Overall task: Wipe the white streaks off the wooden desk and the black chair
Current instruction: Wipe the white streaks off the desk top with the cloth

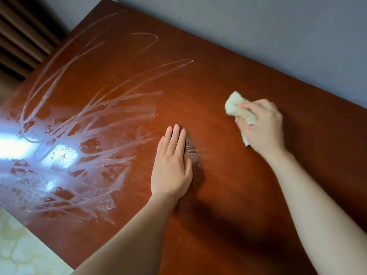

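Reddish-brown wood fills the head view: the wooden desk (pixel 228 80) runs from the near left to the far right, and its far edge meets a grey wall (pixel 278 36). White streaks (pixel 79 126) cover the left half of the top. They are thin looping lines farther out and a denser smeared haze nearer. A bright glare (pixel 12 143) of reflected light lies over them at the left edge. The right half of the top shows bare wood.

The left hand (pixel 171 163) lies flat and palm down near the middle of the desk. Its fingers are straight, close together and pointing away, and it holds nothing. It sits at the right border of the streaked area, with a small patch of smear just right of its fingers.

The right hand (pixel 262 124) is farther right and a little farther away. Its fingers are curled round a bunched, pale yellowish cloth (pixel 236 108). One end of the cloth sticks out to the far left past the fingertips, and a corner shows below the palm. Whether the cloth presses on the wood cannot be told for certain. Both forearms are bare.

At the far left hangs a dark brown pleated curtain (pixel 23 36). At the near left corner lies a pale patterned floor (pixel 19 245).
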The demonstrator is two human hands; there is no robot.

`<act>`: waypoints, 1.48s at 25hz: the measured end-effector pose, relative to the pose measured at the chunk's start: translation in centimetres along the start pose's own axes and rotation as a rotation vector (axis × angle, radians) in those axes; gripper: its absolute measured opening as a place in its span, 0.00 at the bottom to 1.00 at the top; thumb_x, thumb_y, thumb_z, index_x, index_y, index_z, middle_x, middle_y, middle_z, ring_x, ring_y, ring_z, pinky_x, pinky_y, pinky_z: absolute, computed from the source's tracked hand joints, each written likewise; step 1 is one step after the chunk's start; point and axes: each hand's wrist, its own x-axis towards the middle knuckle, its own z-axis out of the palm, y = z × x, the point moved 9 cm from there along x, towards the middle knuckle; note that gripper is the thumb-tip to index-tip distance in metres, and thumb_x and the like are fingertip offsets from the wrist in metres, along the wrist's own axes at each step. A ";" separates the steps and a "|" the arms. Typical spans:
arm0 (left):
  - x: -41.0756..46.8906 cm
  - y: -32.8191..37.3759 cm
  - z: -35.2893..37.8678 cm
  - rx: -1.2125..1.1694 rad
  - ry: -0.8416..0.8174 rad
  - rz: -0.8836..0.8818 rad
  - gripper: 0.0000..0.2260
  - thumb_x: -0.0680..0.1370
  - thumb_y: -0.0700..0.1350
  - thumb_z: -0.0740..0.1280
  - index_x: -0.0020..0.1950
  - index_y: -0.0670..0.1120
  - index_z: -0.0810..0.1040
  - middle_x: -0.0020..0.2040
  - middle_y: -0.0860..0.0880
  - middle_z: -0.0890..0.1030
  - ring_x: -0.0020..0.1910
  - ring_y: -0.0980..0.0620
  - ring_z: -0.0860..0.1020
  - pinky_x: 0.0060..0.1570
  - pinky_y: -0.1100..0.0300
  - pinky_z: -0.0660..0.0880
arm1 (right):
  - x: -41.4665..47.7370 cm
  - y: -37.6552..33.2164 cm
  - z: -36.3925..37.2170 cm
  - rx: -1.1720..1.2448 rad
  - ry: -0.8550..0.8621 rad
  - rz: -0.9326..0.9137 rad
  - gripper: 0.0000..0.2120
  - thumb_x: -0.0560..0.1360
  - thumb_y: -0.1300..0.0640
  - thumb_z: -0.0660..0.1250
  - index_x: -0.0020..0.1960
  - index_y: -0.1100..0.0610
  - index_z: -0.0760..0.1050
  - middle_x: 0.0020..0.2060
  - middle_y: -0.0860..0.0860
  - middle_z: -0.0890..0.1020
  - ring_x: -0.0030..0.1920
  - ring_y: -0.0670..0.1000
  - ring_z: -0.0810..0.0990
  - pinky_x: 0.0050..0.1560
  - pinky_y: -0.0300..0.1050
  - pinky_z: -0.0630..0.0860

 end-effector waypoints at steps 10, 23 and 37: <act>-0.1 0.0 0.2 -0.009 -0.018 -0.004 0.25 0.80 0.49 0.48 0.77 0.45 0.59 0.77 0.50 0.56 0.77 0.54 0.47 0.75 0.59 0.43 | 9.6 2.5 1.8 -0.142 0.223 0.445 0.14 0.75 0.58 0.61 0.60 0.53 0.76 0.58 0.54 0.77 0.59 0.56 0.71 0.55 0.44 0.65; 0.3 0.0 0.1 0.005 0.000 0.024 0.24 0.80 0.48 0.52 0.75 0.43 0.63 0.76 0.46 0.61 0.77 0.49 0.53 0.75 0.55 0.47 | 11.6 -13.1 14.2 0.054 -0.245 -0.076 0.15 0.71 0.58 0.68 0.56 0.50 0.80 0.55 0.53 0.78 0.56 0.54 0.73 0.50 0.39 0.65; -8.8 0.5 -1.8 -0.166 -0.052 0.286 0.16 0.79 0.39 0.59 0.66 0.38 0.74 0.65 0.41 0.76 0.67 0.42 0.70 0.69 0.47 0.64 | -4.4 -14.5 10.6 0.134 -0.483 -0.147 0.12 0.68 0.59 0.72 0.51 0.51 0.82 0.48 0.49 0.79 0.52 0.52 0.75 0.54 0.49 0.72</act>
